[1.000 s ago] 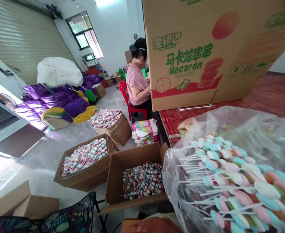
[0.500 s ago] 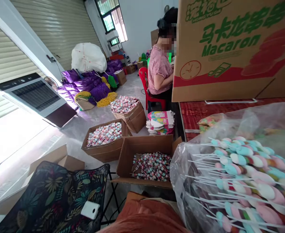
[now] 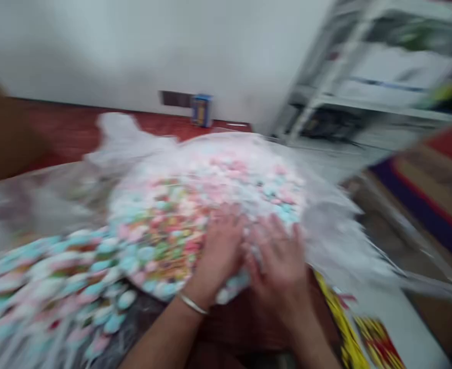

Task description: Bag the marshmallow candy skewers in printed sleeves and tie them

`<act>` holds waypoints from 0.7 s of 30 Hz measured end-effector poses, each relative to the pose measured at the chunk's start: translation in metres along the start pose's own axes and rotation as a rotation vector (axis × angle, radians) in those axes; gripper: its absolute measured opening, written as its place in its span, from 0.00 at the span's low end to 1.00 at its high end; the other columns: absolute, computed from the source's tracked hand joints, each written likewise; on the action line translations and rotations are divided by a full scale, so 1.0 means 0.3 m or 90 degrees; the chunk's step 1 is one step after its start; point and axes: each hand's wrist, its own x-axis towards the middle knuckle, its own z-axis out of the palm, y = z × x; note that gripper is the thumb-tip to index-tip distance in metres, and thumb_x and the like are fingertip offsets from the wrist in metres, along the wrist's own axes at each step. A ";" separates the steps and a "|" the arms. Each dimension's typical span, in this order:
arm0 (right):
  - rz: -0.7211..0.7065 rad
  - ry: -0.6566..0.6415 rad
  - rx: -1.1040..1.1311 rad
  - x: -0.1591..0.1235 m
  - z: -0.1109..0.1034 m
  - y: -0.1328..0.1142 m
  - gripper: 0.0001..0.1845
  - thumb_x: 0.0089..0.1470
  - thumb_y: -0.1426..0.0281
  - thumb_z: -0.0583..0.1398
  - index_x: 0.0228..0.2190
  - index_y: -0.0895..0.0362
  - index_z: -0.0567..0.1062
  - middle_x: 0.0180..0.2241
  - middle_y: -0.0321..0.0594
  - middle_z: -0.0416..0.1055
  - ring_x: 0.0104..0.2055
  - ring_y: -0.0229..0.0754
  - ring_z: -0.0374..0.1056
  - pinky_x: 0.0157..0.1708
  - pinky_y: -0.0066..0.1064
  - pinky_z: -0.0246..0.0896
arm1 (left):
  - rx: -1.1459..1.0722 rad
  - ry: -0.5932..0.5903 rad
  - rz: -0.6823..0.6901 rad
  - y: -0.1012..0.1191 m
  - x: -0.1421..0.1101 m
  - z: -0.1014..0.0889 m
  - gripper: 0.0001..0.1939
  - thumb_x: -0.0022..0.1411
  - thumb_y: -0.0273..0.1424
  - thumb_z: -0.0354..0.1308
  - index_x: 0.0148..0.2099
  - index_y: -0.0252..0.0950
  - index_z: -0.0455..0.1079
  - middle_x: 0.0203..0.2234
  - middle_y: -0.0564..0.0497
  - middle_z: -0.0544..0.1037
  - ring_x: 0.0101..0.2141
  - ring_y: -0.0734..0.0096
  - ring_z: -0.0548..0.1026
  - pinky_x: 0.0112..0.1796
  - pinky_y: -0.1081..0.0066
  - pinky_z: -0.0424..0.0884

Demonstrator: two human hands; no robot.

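The picture is smeared by fast motion. A big clear plastic bag (image 3: pixel 326 220) full of pastel candy skewers (image 3: pixel 195 215) lies on a red-brown table (image 3: pixel 68 133). My left hand (image 3: pixel 220 246), with a thin bangle at the wrist, rests on the front of the candy heap. My right hand (image 3: pixel 282 269) lies beside it against the bag, its fingers seeming stretched forward. Blur hides whether either hand grips the plastic. More skewers (image 3: pixel 49 287) spread out to the lower left.
A small blue box (image 3: pixel 201 109) stands at the table's far edge by a white wall. A metal shelf rack (image 3: pixel 364 77) is at the upper right. Cardboard (image 3: pixel 437 205) and yellow printed packets (image 3: pixel 349 328) lie to the right.
The view has swung sharply right, away from the floor boxes, the seated person and the large carton. Both my hands have come into sight on the candy bag.
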 end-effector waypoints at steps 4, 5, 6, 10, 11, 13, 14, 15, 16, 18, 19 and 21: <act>0.072 0.041 0.109 -0.144 -0.102 -0.090 0.13 0.62 0.72 0.57 0.48 0.56 0.75 0.50 0.41 0.78 0.61 0.47 0.65 0.66 0.47 0.50 | 0.064 0.040 0.053 -0.038 0.082 0.029 0.20 0.69 0.37 0.48 0.59 0.39 0.69 0.67 0.38 0.61 0.64 0.40 0.60 0.58 0.37 0.57; 0.096 0.047 0.114 -0.173 -0.125 -0.085 0.12 0.62 0.72 0.58 0.46 0.55 0.76 0.48 0.40 0.79 0.59 0.46 0.67 0.66 0.45 0.51 | 0.061 0.063 0.070 -0.045 0.087 0.030 0.20 0.69 0.38 0.48 0.59 0.38 0.69 0.67 0.37 0.60 0.64 0.40 0.60 0.58 0.38 0.59; 0.121 0.051 0.110 -0.205 -0.153 -0.065 0.11 0.63 0.72 0.58 0.46 0.55 0.76 0.47 0.40 0.79 0.57 0.45 0.69 0.65 0.44 0.52 | 0.054 0.091 0.080 -0.048 0.085 0.027 0.21 0.69 0.38 0.48 0.58 0.37 0.69 0.67 0.36 0.60 0.64 0.41 0.61 0.58 0.39 0.60; 0.312 -0.028 0.058 -0.369 -0.275 0.132 0.14 0.65 0.67 0.55 0.46 0.55 0.77 0.47 0.43 0.79 0.52 0.46 0.72 0.57 0.42 0.61 | 0.012 0.200 0.135 -0.026 0.043 -0.019 0.22 0.68 0.41 0.50 0.56 0.32 0.71 0.65 0.32 0.61 0.63 0.38 0.62 0.58 0.42 0.62; 0.426 -0.086 0.033 -0.410 -0.294 0.196 0.15 0.64 0.66 0.54 0.46 0.54 0.78 0.49 0.43 0.78 0.53 0.47 0.72 0.55 0.41 0.63 | -0.003 0.221 0.150 -0.017 0.033 -0.036 0.22 0.68 0.41 0.51 0.55 0.32 0.72 0.65 0.31 0.62 0.63 0.38 0.63 0.58 0.43 0.63; 0.604 -0.165 0.001 -0.486 -0.309 0.318 0.16 0.64 0.66 0.53 0.45 0.54 0.79 0.50 0.44 0.78 0.52 0.50 0.72 0.53 0.43 0.64 | -0.031 0.256 0.169 0.001 0.016 -0.068 0.22 0.68 0.41 0.51 0.55 0.32 0.72 0.64 0.32 0.64 0.62 0.39 0.64 0.58 0.44 0.65; 0.644 -0.172 -0.008 -0.518 -0.305 0.372 0.16 0.63 0.67 0.53 0.44 0.57 0.79 0.49 0.48 0.78 0.51 0.53 0.73 0.52 0.45 0.65 | -0.044 0.264 0.174 0.009 0.008 -0.082 0.22 0.68 0.42 0.52 0.55 0.33 0.73 0.64 0.34 0.65 0.61 0.40 0.66 0.57 0.45 0.66; 0.679 -0.183 -0.009 -0.546 -0.293 0.419 0.16 0.62 0.68 0.55 0.44 0.59 0.79 0.47 0.50 0.79 0.48 0.53 0.74 0.49 0.45 0.67 | -0.054 0.263 0.175 0.016 -0.003 -0.093 0.21 0.68 0.42 0.52 0.55 0.34 0.73 0.64 0.36 0.65 0.60 0.42 0.67 0.57 0.46 0.67; 0.707 -0.189 -0.007 -0.568 -0.275 0.458 0.16 0.61 0.68 0.56 0.45 0.60 0.79 0.45 0.50 0.80 0.47 0.52 0.76 0.47 0.43 0.68 | -0.063 0.256 0.173 0.022 -0.015 -0.101 0.21 0.68 0.43 0.52 0.55 0.37 0.73 0.64 0.39 0.66 0.60 0.43 0.68 0.57 0.47 0.68; 0.744 -0.194 0.003 -0.597 -0.224 0.514 0.17 0.61 0.68 0.57 0.48 0.61 0.78 0.45 0.50 0.80 0.45 0.50 0.76 0.46 0.39 0.69 | -0.078 0.237 0.171 0.031 -0.047 -0.109 0.20 0.68 0.44 0.52 0.55 0.41 0.72 0.64 0.44 0.67 0.58 0.46 0.70 0.55 0.49 0.71; 0.756 -0.194 0.010 -0.605 -0.195 0.533 0.18 0.61 0.68 0.58 0.50 0.61 0.76 0.45 0.49 0.80 0.45 0.48 0.76 0.46 0.38 0.69 | -0.083 0.230 0.171 0.033 -0.067 -0.108 0.20 0.68 0.44 0.52 0.55 0.42 0.72 0.63 0.46 0.67 0.58 0.47 0.71 0.54 0.50 0.72; 0.767 -0.192 0.027 -0.608 -0.135 0.557 0.18 0.62 0.66 0.59 0.51 0.60 0.74 0.44 0.46 0.79 0.43 0.45 0.76 0.45 0.38 0.69 | -0.088 0.234 0.180 0.030 -0.113 -0.096 0.18 0.68 0.42 0.52 0.55 0.44 0.72 0.63 0.49 0.68 0.59 0.48 0.70 0.54 0.51 0.72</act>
